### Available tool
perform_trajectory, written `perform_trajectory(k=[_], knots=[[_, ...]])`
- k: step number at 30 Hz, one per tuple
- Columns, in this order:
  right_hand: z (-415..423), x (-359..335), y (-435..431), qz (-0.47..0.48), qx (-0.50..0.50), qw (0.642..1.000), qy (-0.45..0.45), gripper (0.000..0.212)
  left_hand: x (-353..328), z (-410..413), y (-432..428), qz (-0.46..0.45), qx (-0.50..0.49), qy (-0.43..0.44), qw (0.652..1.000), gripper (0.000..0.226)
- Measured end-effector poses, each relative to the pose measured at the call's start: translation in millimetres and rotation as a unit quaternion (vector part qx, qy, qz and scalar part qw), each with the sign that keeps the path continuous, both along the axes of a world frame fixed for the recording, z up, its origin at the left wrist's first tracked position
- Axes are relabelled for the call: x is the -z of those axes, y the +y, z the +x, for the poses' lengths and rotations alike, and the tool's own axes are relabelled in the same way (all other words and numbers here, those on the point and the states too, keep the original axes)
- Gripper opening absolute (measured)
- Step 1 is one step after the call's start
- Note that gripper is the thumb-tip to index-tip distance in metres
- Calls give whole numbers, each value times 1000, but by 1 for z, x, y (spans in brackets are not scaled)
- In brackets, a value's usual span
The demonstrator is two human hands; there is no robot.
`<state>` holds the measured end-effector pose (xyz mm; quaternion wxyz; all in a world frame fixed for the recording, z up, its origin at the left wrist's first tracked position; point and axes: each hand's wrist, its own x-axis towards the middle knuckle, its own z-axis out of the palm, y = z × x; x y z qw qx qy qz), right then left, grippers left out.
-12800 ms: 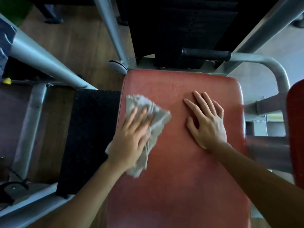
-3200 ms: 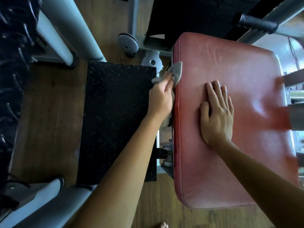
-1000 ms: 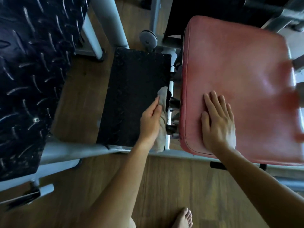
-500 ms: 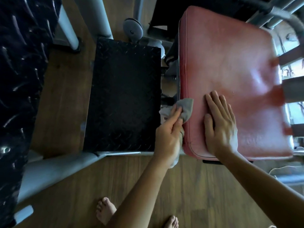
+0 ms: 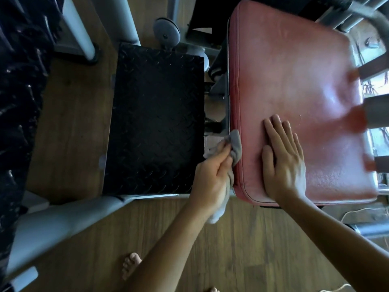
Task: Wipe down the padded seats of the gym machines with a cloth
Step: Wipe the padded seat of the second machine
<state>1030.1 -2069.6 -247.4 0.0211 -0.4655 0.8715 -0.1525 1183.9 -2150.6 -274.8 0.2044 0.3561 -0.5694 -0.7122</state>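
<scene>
cloth (image 5: pixel 299 147): grey, bunched in left hand (image 5: pixel 212 180), pressed against the side edge of the red padded seat (image 5: pixel 294 70) | left hand: fingers curled around cloth | right hand (image 5: pixel 284 163): flat, fingers straight, palm down on seat just right of cloth | black tread plate (image 5: pixel 155 123): left of left hand | wooden floor (image 5: pixel 242 239): below both hands

The left hand (image 5: pixel 212 182) is covering most of the crumpled grey cloth (image 5: pixel 237 147). Only a fold is showing against the left side of the red padded vinyl seat (image 5: pixel 294 81), and a pale tail below the seat's near-left corner. The seat's right edge is smearing into blur against the grey metal bars (image 5: pixel 375 111). Below the seat, the left forearm is hiding part of a bare foot (image 5: pixel 130 264).
</scene>
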Motion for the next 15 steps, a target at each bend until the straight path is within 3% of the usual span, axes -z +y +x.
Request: perform_trajectory(k=[6,12,15], knots=[[-2,-2,0,-7,-3,1000,0,55,9,-53,-70,-25,-25,17,999,42],[-2,-3,-1,-2,-2,1000,-1,56,0,-4,4,99,-21,73,992,44],[-2,-3,0,-4,-3,1000,0,56,5,-2,2,75,2,40,996,44]])
